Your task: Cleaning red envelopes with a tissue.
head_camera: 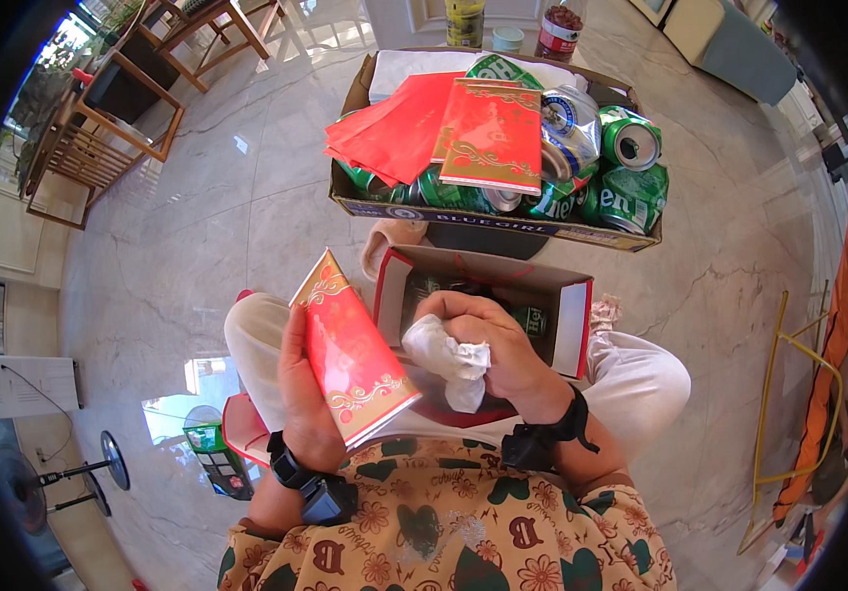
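Observation:
My left hand (pixel 307 410) holds a flat red-and-gold paper packet (pixel 354 354) with scrollwork borders, its long side tilted. White layers show at the packet's lower edge. In my right hand (pixel 509 347) is a crumpled white tissue (pixel 450 363), close to the packet but apart from it. Beneath the right hand, between my knees, stands an open red-and-white cardboard box (pixel 570 325) with green cans (pixel 532 320) inside; the hand hides part of it.
Ahead is a cardboard tray (pixel 501 224) of crushed beer cans (pixel 634 196). On top lie red paper envelopes (pixel 405 129), two more red-and-gold packets (pixel 494 140) and white paper (pixel 420 70). Jars (pixel 561 33) stand behind. A green package (pixel 217 458) is at left, a yellow metal frame (pixel 767 414) at right.

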`<state>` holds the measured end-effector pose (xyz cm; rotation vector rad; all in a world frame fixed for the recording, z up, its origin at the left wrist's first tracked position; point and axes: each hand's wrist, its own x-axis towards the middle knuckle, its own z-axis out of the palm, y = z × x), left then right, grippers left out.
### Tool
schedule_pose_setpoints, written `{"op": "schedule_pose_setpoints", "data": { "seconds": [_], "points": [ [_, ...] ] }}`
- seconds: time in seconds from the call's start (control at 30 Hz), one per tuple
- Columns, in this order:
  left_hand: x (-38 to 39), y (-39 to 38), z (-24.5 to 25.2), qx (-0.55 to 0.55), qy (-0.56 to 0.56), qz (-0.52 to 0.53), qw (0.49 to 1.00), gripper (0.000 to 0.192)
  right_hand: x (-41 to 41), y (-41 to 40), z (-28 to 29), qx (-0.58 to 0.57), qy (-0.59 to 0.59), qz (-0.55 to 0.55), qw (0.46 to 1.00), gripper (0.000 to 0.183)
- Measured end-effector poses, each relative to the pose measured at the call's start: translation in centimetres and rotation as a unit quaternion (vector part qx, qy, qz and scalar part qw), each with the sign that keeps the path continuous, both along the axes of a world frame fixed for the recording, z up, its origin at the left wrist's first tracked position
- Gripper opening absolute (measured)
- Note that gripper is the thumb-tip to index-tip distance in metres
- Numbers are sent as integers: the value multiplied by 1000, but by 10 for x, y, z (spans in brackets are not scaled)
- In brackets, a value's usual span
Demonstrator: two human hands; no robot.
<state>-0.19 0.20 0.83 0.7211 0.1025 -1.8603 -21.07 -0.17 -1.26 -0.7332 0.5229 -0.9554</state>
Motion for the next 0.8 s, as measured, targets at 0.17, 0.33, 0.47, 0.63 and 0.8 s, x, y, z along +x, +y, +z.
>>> {"op": "schedule_pose_setpoints", "data": {
  "seconds": [0.17,0.33,0.47,0.63,0.8],
  "points": [
    [12,2,-10,-22,-34,-9,999,42,5,-3,2,-99,96,-45,989,42],
    [5,3,-6,-35,-82,13,996,42,-6,6,23,-229,261,25,938,33],
    [0,5,-3,-54,-144,3,988,44,-1,6,25,-247,308,40,918,17],
    [-3,7,-2,-182,-39,-9,982,62,-9,7,35,-250,294,-22,922,13],
    [-24,7,19,-217,-54,-61,973,70,-29,4,46,-283,301,-196,890,14]
  ]
}}
